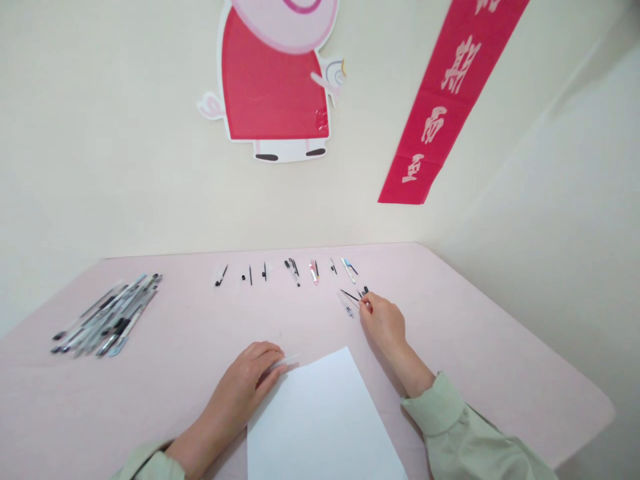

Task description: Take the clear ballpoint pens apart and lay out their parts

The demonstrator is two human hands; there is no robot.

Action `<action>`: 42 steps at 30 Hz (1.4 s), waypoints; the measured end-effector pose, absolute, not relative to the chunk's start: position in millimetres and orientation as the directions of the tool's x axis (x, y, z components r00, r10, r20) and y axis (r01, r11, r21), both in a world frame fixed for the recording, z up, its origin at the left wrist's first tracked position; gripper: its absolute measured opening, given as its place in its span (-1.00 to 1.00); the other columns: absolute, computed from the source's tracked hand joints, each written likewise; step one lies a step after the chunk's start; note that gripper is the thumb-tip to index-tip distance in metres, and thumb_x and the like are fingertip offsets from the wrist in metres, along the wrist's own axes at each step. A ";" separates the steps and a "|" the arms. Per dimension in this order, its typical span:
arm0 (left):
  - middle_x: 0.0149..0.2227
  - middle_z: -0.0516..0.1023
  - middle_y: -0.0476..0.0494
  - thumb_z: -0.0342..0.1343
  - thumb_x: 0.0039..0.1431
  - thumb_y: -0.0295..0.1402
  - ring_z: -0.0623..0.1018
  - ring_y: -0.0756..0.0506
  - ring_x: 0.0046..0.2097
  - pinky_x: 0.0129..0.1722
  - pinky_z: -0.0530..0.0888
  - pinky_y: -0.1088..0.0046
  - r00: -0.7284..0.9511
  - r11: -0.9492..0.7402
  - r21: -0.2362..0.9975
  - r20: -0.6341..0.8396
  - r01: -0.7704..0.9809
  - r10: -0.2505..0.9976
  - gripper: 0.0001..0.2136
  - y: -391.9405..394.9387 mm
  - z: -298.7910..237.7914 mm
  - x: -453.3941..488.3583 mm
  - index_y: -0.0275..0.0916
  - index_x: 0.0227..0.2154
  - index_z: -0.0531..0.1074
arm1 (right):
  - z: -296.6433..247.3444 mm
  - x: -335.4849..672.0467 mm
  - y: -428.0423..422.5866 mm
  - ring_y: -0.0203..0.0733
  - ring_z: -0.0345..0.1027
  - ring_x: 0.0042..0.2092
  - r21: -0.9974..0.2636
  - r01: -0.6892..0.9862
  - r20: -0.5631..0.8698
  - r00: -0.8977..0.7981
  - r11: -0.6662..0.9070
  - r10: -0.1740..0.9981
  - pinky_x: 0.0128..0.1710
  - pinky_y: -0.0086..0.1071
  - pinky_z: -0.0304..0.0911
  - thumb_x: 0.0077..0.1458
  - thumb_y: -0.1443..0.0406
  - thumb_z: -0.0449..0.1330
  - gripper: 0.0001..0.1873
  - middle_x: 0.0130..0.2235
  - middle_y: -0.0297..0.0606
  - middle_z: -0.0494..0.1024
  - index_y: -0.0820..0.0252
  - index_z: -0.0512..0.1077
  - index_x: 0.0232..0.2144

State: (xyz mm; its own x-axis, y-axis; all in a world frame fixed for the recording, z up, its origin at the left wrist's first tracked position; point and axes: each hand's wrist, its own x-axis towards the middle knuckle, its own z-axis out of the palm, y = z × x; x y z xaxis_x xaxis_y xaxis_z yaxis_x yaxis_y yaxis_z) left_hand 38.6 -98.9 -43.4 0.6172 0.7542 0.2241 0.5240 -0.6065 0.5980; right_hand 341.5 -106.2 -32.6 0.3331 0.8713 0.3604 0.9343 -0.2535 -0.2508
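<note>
Right hand (384,325): fingertips pinched on a black rod (349,295) above the table (475,373), beside small pen parts (349,311); a light, low grip best spares these. Left hand (245,375): curled round a tube (286,362) at the paper's (320,420) corner. Rod: slim, straight, dark; tube: clear, colourless.

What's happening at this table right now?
Someone is handling pen parts with bare hands. The right hand pinches what looks like a slim black refill. The left hand holds a clear plastic piece, probably a pen barrel, by the far edge of a white paper sheet. Separated pen parts line the table's far side; a pile of pens lies at left.
</note>
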 end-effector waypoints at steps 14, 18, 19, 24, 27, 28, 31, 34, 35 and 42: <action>-0.12 0.52 -0.16 -0.03 0.25 -0.24 0.47 -0.11 -0.07 -0.05 0.37 0.43 0.706 -0.423 0.863 0.116 0.277 0.699 -0.77 -116.7 -26.1 49.7 -0.16 -0.25 0.51 | -11.7 276.6 -134.5 -0.26 0.35 -0.25 -0.746 0.550 0.275 -0.259 0.375 0.926 -0.23 -0.41 0.23 0.10 0.46 0.07 -0.72 -0.26 -0.26 0.46 0.10 0.47 -0.19; -0.14 0.53 -0.16 -0.01 0.23 -0.20 0.47 -0.12 -0.08 -0.06 0.34 0.43 0.701 -0.200 0.967 0.032 0.159 0.713 -0.74 -123.3 -19.3 54.7 -0.19 -0.26 0.53 | -7.6 252.3 -146.6 -0.27 0.32 -0.18 -0.833 0.327 0.292 -0.425 0.446 0.857 -0.17 -0.41 0.26 0.00 0.58 0.07 -0.59 -0.23 -0.27 0.42 0.10 0.46 -0.17; -0.15 0.53 -0.16 -0.01 0.23 -0.19 0.46 -0.13 -0.09 -0.07 0.33 0.42 0.700 -0.162 0.976 0.013 0.147 0.714 -0.74 -123.5 -19.2 55.1 -0.19 -0.25 0.53 | -7.5 250.2 -147.7 -0.27 0.32 -0.19 -0.841 0.315 0.293 -0.418 0.440 0.860 -0.18 -0.40 0.27 -0.01 0.58 0.07 -0.59 -0.23 -0.27 0.42 0.10 0.45 -0.17; -0.25 0.51 -0.12 -0.01 0.21 -0.12 0.43 -0.11 -0.18 -0.15 0.31 0.43 0.678 -0.036 0.986 -0.086 0.164 0.730 -0.69 -122.0 -23.4 55.1 -0.22 -0.31 0.53 | -11.4 249.9 -147.2 -0.27 0.31 -0.20 -0.823 0.377 0.263 -0.411 0.425 0.873 -0.17 -0.40 0.25 0.01 0.57 0.07 -0.63 -0.22 -0.27 0.39 0.13 0.42 -0.19; -0.29 0.51 -0.10 0.00 0.18 -0.08 0.42 -0.13 -0.18 -0.13 0.31 0.40 0.655 0.036 0.988 -0.127 0.151 0.745 -0.67 -121.5 -24.0 55.7 -0.23 -0.35 0.53 | -15.3 247.7 -146.9 -0.26 0.29 -0.19 -0.798 0.420 0.261 -0.405 0.432 0.876 -0.18 -0.41 0.22 0.02 0.54 0.09 -0.68 -0.21 -0.28 0.39 0.14 0.37 -0.20; -0.29 0.52 -0.10 0.01 0.16 -0.07 0.42 -0.14 -0.17 -0.11 0.31 0.39 0.651 0.066 0.988 -0.143 0.141 0.745 -0.66 -121.7 -23.4 56.0 -0.23 -0.36 0.53 | -16.6 246.2 -146.9 -0.26 0.29 -0.19 -0.794 0.427 0.262 -0.402 0.433 0.877 -0.19 -0.41 0.21 0.03 0.53 0.11 -0.71 -0.22 -0.28 0.39 0.14 0.35 -0.20; -0.30 0.53 -0.11 0.01 0.15 -0.04 0.43 -0.16 -0.16 -0.09 0.31 0.36 0.655 0.155 0.981 -0.195 0.120 0.730 -0.64 -122.7 -21.7 57.0 -0.23 -0.34 0.53 | -20.0 240.7 -147.1 -0.25 0.27 -0.21 -0.785 0.445 0.269 -0.384 0.432 0.883 -0.22 -0.43 0.19 0.04 0.48 0.14 -0.78 -0.24 -0.30 0.38 0.14 0.32 -0.25; -0.28 0.53 -0.12 0.01 0.16 -0.03 0.43 -0.16 -0.14 -0.06 0.31 0.34 0.668 0.193 0.977 -0.201 0.087 0.716 -0.63 -123.2 -23.5 57.3 -0.24 -0.32 0.53 | -21.9 237.1 -146.3 -0.26 0.27 -0.25 -0.770 0.466 0.280 -0.368 0.436 0.887 -0.25 -0.44 0.17 0.04 0.47 0.13 -0.81 -0.27 -0.33 0.38 0.13 0.30 -0.29; -0.27 0.52 -0.13 0.01 0.16 -0.03 0.42 -0.16 -0.13 -0.05 0.31 0.33 0.672 0.194 0.978 -0.195 0.079 0.715 -0.63 -123.1 -24.9 57.2 -0.25 -0.31 0.52 | -22.0 237.7 -145.4 -0.27 0.27 -0.25 -0.762 0.475 0.287 -0.363 0.440 0.887 -0.26 -0.44 0.16 0.04 0.47 0.13 -0.82 -0.27 -0.33 0.39 0.13 0.30 -0.31; -0.15 0.50 -0.15 0.01 0.17 -0.06 0.39 -0.16 -0.06 -0.01 0.27 0.35 0.683 0.137 0.981 -0.196 0.141 0.704 -0.65 -122.2 -28.4 56.6 -0.22 -0.24 0.51 | -18.5 286.6 -125.3 -0.21 0.25 -0.24 -0.595 0.776 0.377 0.040 0.209 0.925 -0.22 -0.37 0.12 0.12 0.40 0.10 -0.93 -0.34 -0.30 0.39 0.15 0.33 -0.40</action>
